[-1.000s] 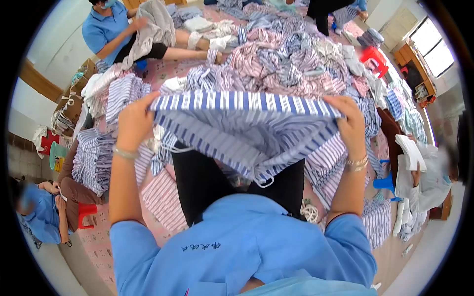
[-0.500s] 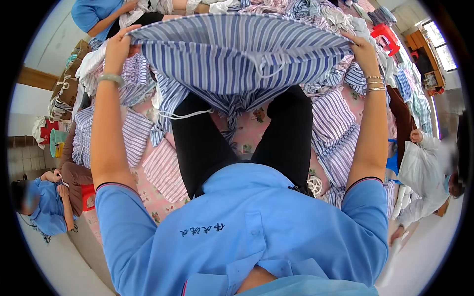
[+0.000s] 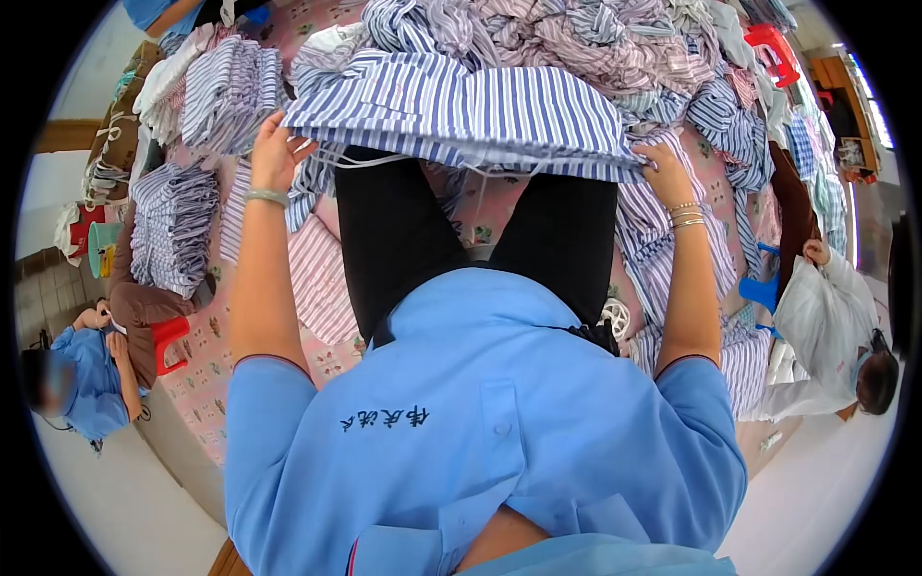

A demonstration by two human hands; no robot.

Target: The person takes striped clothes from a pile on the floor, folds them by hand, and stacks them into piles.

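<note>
Blue-and-white striped drawstring trousers (image 3: 480,110) stretch flat across my thighs, waistband edge towards me, white cord hanging loose below it. My left hand (image 3: 276,156) grips the left end of the waistband between thumb and fingers, some fingers partly hidden by the cloth. At the opposite end my right hand (image 3: 665,173) pinches the waistband's corner. Beneath and beside my left forearm lies a pink-striped folded garment (image 3: 320,278). By my right forearm are blue-striped folded garments (image 3: 706,254).
A heap of crumpled striped clothes (image 3: 595,48) lies beyond the trousers. Neat folded stacks (image 3: 173,230) stand at the left on a pink flowered cloth (image 3: 206,384). A seated person (image 3: 91,374) is at left; another person (image 3: 831,317) holds whitish material at right. A red stool (image 3: 771,53) stands far right.
The trousers have come down from a raised, open-waisted position to lie flat over my thighs. Both my hands have lowered and moved inward, still gripping the waistband ends.
</note>
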